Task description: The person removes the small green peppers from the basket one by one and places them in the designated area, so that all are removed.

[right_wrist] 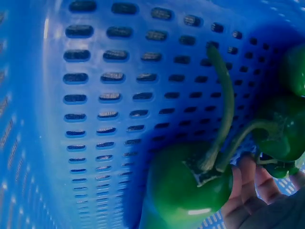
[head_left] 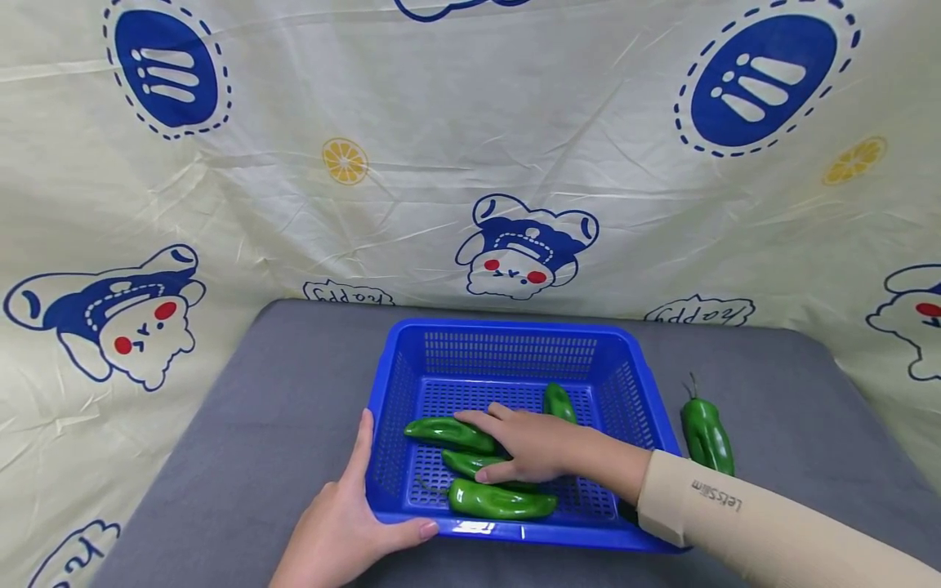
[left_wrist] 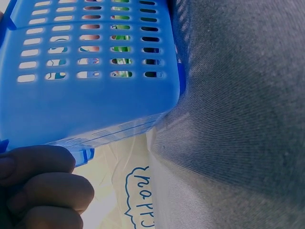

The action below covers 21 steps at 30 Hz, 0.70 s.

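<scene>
A blue perforated plastic basket [head_left: 507, 326] holds several green peppers. My left hand [head_left: 340, 523] grips its near left corner, the thumb over the front rim and the index finger along the left side. In the left wrist view, curled fingers [left_wrist: 52, 191] show beside the basket wall [left_wrist: 86, 112]. My right hand [head_left: 532, 445] reaches inside, fingers spread over the ends of a left pepper [head_left: 444, 433] and a middle pepper [head_left: 470, 465]. A stemmed pepper [right_wrist: 186, 181] is close to its fingers in the right wrist view. Another pepper [head_left: 503, 501] lies along the front wall.
One pepper [head_left: 559, 402] lies farther back in the basket. Outside, to the right, a pepper [head_left: 707, 437] rests on the grey cloth surface [head_left: 294, 367]. Behind hangs a pale printed curtain [head_left: 412, 220]. My right sleeve [head_left: 742, 510] crosses the basket's right rim.
</scene>
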Each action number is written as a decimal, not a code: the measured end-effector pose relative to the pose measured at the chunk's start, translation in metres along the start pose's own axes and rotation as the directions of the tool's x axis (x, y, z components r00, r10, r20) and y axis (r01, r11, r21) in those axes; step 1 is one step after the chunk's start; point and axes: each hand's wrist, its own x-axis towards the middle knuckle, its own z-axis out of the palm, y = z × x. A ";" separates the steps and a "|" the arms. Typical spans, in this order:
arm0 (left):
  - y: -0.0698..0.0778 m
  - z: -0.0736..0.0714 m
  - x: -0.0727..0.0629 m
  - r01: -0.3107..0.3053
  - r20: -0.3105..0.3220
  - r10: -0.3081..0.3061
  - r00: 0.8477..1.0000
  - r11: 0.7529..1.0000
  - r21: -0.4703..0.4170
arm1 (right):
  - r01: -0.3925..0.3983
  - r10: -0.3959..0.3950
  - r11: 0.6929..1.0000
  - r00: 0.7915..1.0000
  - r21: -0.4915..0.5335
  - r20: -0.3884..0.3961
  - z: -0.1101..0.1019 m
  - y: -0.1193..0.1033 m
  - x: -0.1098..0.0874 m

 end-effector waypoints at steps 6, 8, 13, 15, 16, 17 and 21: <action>0.001 0.000 0.000 -0.004 -0.001 0.004 1.000 1.000 -0.009 | -0.014 0.014 1.000 1.000 0.012 0.005 0.002 -0.001 0.000; 0.001 0.000 -0.001 -0.008 -0.003 0.008 1.000 1.000 -0.012 | -0.011 0.011 1.000 1.000 0.016 -0.001 0.002 -0.002 0.000; 0.001 0.000 0.000 -0.010 0.000 0.010 1.000 1.000 -0.024 | 0.022 -0.022 1.000 0.999 0.010 -0.027 0.002 -0.004 0.001; 0.001 0.000 0.000 -0.003 0.005 0.003 1.000 1.000 -0.028 | 0.031 -0.030 0.999 0.999 0.011 -0.028 0.002 -0.005 0.002; 0.001 0.000 0.001 0.001 0.007 0.000 1.000 1.000 -0.030 | 0.038 -0.037 0.999 0.999 0.009 -0.026 0.002 -0.005 0.003; 0.002 0.000 0.001 0.004 0.009 -0.004 1.000 0.999 -0.032 | 0.046 -0.045 0.999 0.999 0.008 -0.021 0.002 -0.006 0.003; 0.002 0.000 0.001 0.007 0.012 -0.007 1.000 0.999 -0.034 | 0.058 -0.058 0.998 0.998 0.016 0.026 0.001 -0.006 0.005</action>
